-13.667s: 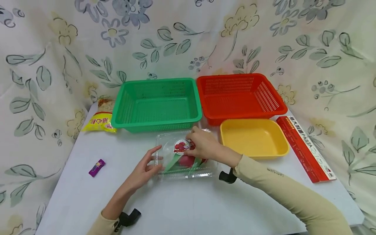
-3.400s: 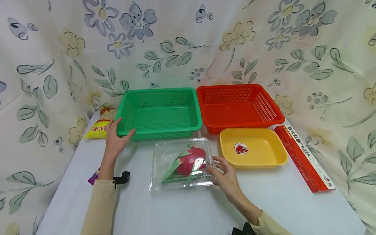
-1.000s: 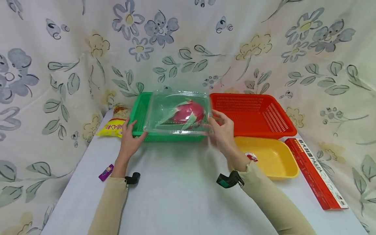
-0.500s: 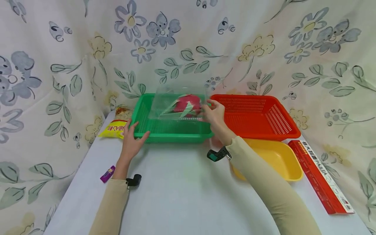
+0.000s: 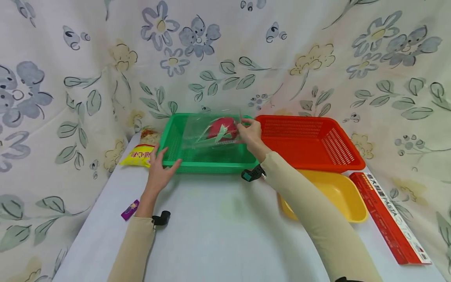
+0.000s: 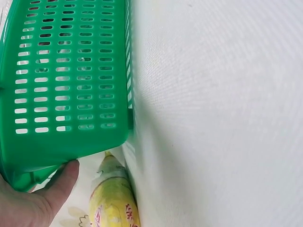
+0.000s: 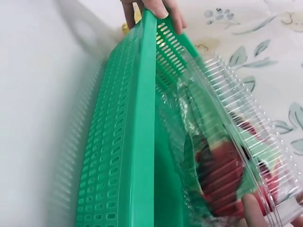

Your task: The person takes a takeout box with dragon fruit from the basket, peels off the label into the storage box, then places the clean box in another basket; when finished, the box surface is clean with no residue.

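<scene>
My right hand (image 5: 251, 135) pinches the right edge of a clear plastic clamshell box (image 5: 195, 131). Inside the box lies a red dragon fruit (image 5: 218, 127) with green tips. The box is within the outline of the green basket (image 5: 215, 166); the right wrist view shows it tilted, partly above the rim, its ridged side (image 7: 236, 94) outward. My left hand (image 5: 160, 172) holds the basket's front left corner, its thumb at the rim and fingers along the left side. In the left wrist view a fingertip (image 6: 71, 170) presses the outside below the rim.
A red basket (image 5: 296, 166) stands right of the green one, with a yellow tray (image 5: 331, 192) before it, partly behind my sleeve. A red pasta box (image 5: 387, 217) lies far right. At left are a yellow snack bag (image 5: 139, 154) and a small purple packet (image 5: 130, 210).
The round label went from the box lid into the yellow tray, now hidden by my sleeve. My right hand lifted the box off the table into the green basket; my left hand took the basket's corner.
</scene>
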The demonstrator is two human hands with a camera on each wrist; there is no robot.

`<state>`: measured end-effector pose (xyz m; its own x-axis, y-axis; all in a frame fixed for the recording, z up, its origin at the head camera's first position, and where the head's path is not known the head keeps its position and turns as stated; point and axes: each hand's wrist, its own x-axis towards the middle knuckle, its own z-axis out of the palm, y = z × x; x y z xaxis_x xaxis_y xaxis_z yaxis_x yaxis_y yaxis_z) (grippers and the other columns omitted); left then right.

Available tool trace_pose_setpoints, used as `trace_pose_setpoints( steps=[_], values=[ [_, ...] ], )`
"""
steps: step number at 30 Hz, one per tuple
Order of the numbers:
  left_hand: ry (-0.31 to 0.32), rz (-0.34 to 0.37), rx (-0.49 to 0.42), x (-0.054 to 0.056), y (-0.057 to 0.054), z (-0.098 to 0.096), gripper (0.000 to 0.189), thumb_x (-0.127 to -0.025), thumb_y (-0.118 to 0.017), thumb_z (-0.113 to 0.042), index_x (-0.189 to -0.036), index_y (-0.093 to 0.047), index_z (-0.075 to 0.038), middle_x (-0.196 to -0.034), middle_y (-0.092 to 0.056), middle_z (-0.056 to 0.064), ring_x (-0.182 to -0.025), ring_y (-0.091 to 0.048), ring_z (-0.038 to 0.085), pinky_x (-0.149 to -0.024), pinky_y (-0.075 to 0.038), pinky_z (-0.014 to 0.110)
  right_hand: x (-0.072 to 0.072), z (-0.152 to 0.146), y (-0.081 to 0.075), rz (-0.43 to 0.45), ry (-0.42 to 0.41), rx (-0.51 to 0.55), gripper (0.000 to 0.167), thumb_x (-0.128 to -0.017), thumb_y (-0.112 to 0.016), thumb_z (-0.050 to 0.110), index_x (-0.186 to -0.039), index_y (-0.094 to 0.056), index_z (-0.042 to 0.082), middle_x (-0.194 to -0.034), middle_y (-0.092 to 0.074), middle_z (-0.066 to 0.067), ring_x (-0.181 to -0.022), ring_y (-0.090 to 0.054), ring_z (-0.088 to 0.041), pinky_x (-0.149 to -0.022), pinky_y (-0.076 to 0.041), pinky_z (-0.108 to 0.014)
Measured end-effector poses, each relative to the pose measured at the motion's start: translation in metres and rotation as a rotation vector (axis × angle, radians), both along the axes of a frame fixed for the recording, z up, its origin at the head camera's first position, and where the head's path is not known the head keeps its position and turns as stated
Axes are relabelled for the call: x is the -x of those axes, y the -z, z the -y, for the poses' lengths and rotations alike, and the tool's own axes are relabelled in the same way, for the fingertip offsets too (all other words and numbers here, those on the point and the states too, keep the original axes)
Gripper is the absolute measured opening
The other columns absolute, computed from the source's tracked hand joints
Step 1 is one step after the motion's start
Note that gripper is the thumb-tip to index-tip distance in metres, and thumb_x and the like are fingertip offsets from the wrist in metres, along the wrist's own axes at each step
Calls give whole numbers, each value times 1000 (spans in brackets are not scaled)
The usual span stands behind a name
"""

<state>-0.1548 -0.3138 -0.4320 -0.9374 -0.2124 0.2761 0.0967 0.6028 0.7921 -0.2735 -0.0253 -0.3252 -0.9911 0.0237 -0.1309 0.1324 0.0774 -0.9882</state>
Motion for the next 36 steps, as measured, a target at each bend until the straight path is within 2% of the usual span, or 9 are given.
trace_pose_setpoints(
  steps=[6, 13, 18, 22, 28, 31, 36],
  values=[
    [-3, -22, 7, 2, 0, -3, 76, -91, -69, -43, -147, -40, -1, -162, -10, 15, -146, -16, 40, -110, -24, 65, 5, 5, 7, 4, -13, -35, 39, -99, -58, 13, -137, -54, 4, -106, -60, -16, -73, -65, -34, -70, -58, -48],
    [5, -25, -5, 1, -3, -9, 76, -90, -69, -43, -146, -40, -1, -162, -10, 15, -147, -14, 38, -111, -23, 65, 7, 4, 14, 32, -9, -42, 39, -99, -58, 11, -137, -54, 2, -120, -59, -22, -93, -68, -39, -69, -59, -46],
    [3, -27, 1, -1, -3, -10, 74, -90, -70, -41, -146, -41, -1, -161, -11, 16, -147, -15, 38, -111, -24, 64, 7, -1, 13, 102, -33, 0, 41, -99, -56, 12, -138, -49, 1, -135, -50, -21, -106, -64, -41, -78, -58, -50],
    [3, -30, -1, -2, -3, -11, 74, -90, -70, -41, -146, -41, -2, -161, -11, 15, -146, -16, 38, -111, -24, 64, 7, -6, 7, 182, -106, 9, 42, -97, -59, 11, -136, -46, 0, -136, -50, -21, -112, -61, -44, -82, -56, -52],
    [9, -38, -13, -3, -3, -11, 72, -91, -70, -38, -146, -42, -2, -161, -11, 14, -146, -16, 37, -111, -24, 64, 8, -10, 7, 252, -272, -126, 42, -95, -63, 12, -131, -49, -3, -130, -53, -28, -113, -61, -43, -88, -54, -51],
    [13, -38, -17, -3, -3, -11, 71, -91, -70, -38, -146, -42, -2, -161, -12, 14, -146, -16, 37, -111, -25, 64, 7, -10, 11, 262, -355, -235, 40, -97, -63, 17, -129, -51, -3, -129, -54, -28, -115, -60, -41, -92, -53, -50],
    [14, -21, -15, -2, -4, -11, 72, -91, -69, -41, -146, -42, -4, -161, -11, 13, -146, -17, 37, -110, -26, 63, 5, -8, 16, 248, -416, -376, 33, -97, -63, 24, -117, -55, -1, -129, -55, -21, -117, -57, -40, -98, -49, -50]
  ],
)
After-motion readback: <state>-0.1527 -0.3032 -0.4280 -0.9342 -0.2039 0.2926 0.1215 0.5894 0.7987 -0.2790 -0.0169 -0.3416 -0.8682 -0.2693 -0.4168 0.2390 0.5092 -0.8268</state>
